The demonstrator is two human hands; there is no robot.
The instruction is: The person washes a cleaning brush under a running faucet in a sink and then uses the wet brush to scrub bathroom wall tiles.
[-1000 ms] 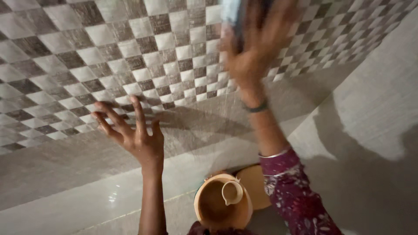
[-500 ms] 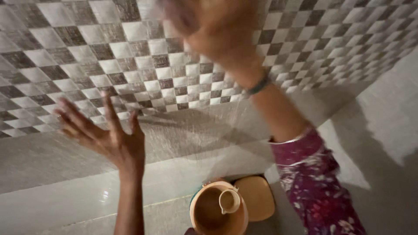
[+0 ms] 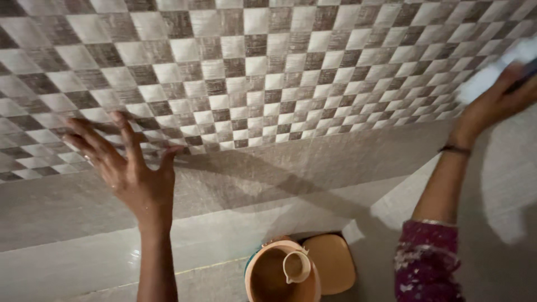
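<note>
**Wiping a checkered tile wall, one hand braced**

Looking down from the head view, the left hand is seen spread flat against the tiled wall, its fingers open and gripping nothing; drops of water show at the wrist. The right hand is raised at the far right, its fingers closed around a pale, blurred scrubbing pad pressed near the wall's corner. Its exact shape cannot be told through the blur. Far below, a tan bucket with a small mug inside is seen standing on the floor, a tan stool just beside it.

A slip is judged the main risk: the wall looks wet, so the bracing palm could slide. The pad could also be dropped into the bucket area if the far reach is overstretched.
</note>
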